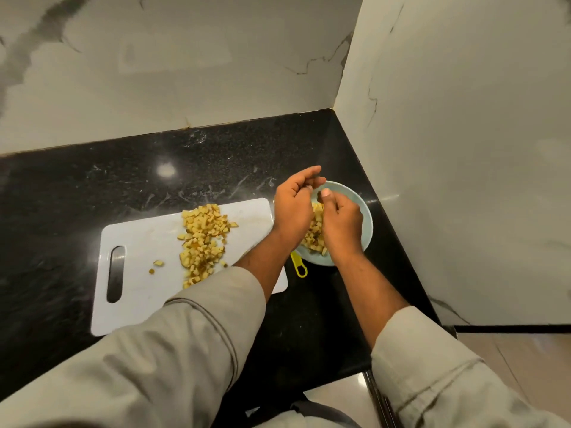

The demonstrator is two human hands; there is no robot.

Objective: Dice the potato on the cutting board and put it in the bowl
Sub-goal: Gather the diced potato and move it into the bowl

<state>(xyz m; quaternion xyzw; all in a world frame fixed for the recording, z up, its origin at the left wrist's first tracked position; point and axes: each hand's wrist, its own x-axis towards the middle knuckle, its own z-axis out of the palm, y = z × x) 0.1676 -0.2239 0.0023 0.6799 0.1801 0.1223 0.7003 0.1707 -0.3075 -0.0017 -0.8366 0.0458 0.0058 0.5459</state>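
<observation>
Potato's diced into small yellow cubes (204,239), most piled on the white cutting board (148,273), some in the pale blue bowl (366,225). Left hand (292,211) and right hand (341,225) hover over it, fingers loosely curled, gripping nothing I can see.

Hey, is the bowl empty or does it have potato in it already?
Not empty. Potato cubes lie in the bowl between both hands, while a bigger pile remains on the cutting board.

Black speckled surface (197,168) carried white cutting board (148,273) at 9 o'clock, pale bowl (366,223) at 3 o'clock, yellow tool (299,267) between them.
</observation>
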